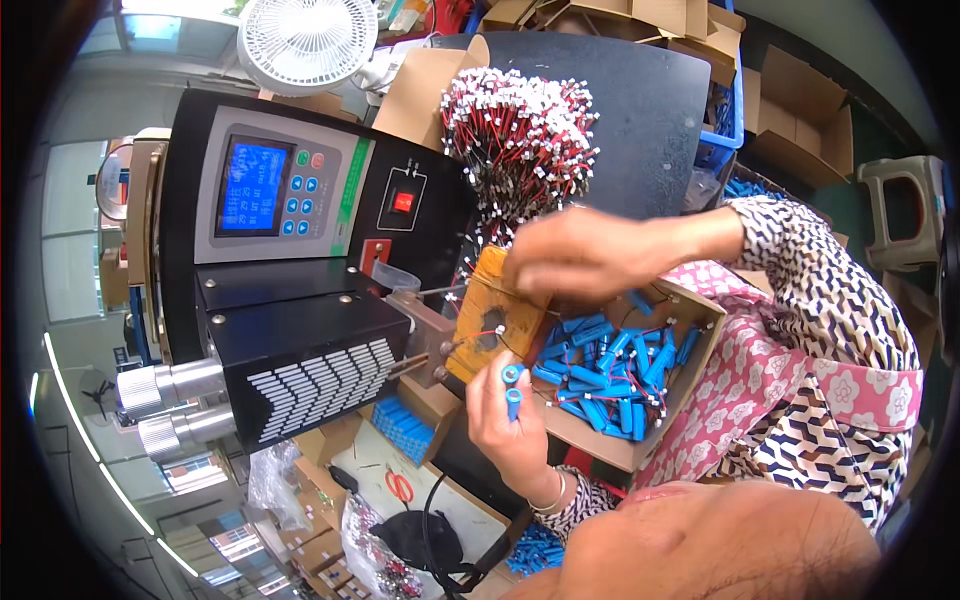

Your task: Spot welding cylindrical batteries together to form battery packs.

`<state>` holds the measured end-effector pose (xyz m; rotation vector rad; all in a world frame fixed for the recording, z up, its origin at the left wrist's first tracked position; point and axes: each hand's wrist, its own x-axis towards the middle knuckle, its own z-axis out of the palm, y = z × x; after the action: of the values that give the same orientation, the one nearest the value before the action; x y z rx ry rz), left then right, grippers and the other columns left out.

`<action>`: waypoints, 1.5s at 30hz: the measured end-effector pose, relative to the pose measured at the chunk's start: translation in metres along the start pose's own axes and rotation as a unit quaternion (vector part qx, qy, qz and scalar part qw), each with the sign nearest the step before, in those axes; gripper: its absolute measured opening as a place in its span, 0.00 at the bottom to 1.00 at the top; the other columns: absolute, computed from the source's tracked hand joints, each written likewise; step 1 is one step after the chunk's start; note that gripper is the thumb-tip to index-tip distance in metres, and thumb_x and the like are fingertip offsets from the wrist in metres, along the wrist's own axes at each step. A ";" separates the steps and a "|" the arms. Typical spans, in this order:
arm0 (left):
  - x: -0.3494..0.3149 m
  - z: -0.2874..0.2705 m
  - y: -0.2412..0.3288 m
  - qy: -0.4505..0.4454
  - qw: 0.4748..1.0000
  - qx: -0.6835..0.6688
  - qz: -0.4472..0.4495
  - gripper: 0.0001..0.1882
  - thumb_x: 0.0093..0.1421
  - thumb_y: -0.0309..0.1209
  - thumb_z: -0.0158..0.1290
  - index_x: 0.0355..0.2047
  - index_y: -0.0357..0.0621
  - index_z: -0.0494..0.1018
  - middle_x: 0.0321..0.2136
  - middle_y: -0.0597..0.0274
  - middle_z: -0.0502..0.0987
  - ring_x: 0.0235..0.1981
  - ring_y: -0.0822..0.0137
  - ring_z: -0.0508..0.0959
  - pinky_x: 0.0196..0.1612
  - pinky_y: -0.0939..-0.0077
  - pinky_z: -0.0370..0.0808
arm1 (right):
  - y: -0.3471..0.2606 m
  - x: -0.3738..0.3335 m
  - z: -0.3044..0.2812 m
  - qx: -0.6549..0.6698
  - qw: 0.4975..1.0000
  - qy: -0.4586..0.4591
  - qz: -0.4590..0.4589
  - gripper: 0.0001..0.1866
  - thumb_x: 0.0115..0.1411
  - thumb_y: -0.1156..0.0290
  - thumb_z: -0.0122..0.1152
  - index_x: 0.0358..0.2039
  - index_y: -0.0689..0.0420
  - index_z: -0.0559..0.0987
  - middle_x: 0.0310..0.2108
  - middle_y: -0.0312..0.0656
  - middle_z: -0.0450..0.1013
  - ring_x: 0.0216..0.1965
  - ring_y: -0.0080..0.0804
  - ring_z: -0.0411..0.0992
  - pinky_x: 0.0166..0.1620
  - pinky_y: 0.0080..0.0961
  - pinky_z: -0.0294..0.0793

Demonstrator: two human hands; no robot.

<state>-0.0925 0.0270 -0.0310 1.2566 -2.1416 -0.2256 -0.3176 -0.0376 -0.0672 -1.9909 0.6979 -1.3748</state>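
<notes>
My left hand (505,425) is closed around a small blue cylindrical battery cell (513,402), with a round metal cell end showing between the fingertips. It is close to the lower edge of a worn yellow block (495,318) in front of the machine's electrodes (412,362). A thin wire with a white connector (499,330) lies over the block. Above the block's right end is my right hand (590,255), its fingers bent and smeared by motion, so what they hold is not visible. A cardboard box (640,455) of blue cells with red and black leads sits beside both hands.
A black spot-welding machine (300,340) with a blue screen (255,185) fills the left. Behind the block stands a dense bundle of red and black wires with white connectors (520,110). A white fan (308,45), blue crate (735,110) and tray of cells (402,428) surround the bench.
</notes>
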 end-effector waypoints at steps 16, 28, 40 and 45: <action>0.025 0.013 -0.023 0.033 0.984 -0.121 -0.125 0.09 0.61 0.22 0.49 0.41 0.32 0.73 0.34 0.59 0.76 0.36 0.73 0.74 0.41 0.79 0.71 | 0.063 -0.036 0.003 -0.440 0.884 -0.014 0.157 0.05 0.55 0.75 0.51 0.33 0.58 0.70 0.28 0.43 0.67 0.33 0.41 0.70 0.39 0.35 0.67; 0.034 0.017 -0.028 0.032 0.982 -0.153 -0.110 0.09 0.61 0.23 0.49 0.40 0.32 0.73 0.36 0.60 0.76 0.38 0.73 0.73 0.43 0.78 0.70 | 0.035 -0.030 -0.014 -0.377 0.902 -0.005 0.210 0.14 0.55 0.78 0.47 0.43 0.58 0.65 0.24 0.50 0.72 0.27 0.49 0.74 0.26 0.41 0.71; 0.019 -0.003 -0.024 -0.071 0.968 -0.202 -0.131 0.11 0.57 0.26 0.55 0.40 0.34 0.75 0.30 0.58 0.76 0.31 0.70 0.75 0.37 0.76 0.72 | 0.016 -0.001 -0.049 0.508 0.831 -0.005 0.226 0.12 0.65 0.71 0.44 0.45 0.65 0.67 0.39 0.54 0.75 0.42 0.38 0.76 0.43 0.28 0.76; 0.015 -0.025 0.009 -0.281 0.946 -0.134 -0.089 0.13 0.55 0.31 0.58 0.39 0.37 0.76 0.27 0.57 0.76 0.27 0.74 0.75 0.34 0.78 0.72 | 0.013 0.017 -0.056 0.133 0.964 -0.014 0.228 0.09 0.63 0.68 0.51 0.32 0.60 0.74 0.29 0.39 0.74 0.29 0.29 0.72 0.32 0.25 0.71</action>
<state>-0.0889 0.0232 -0.0009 1.3294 -2.3427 -1.0268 -0.3656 -0.0689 -0.0505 -1.5162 0.8467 -1.0935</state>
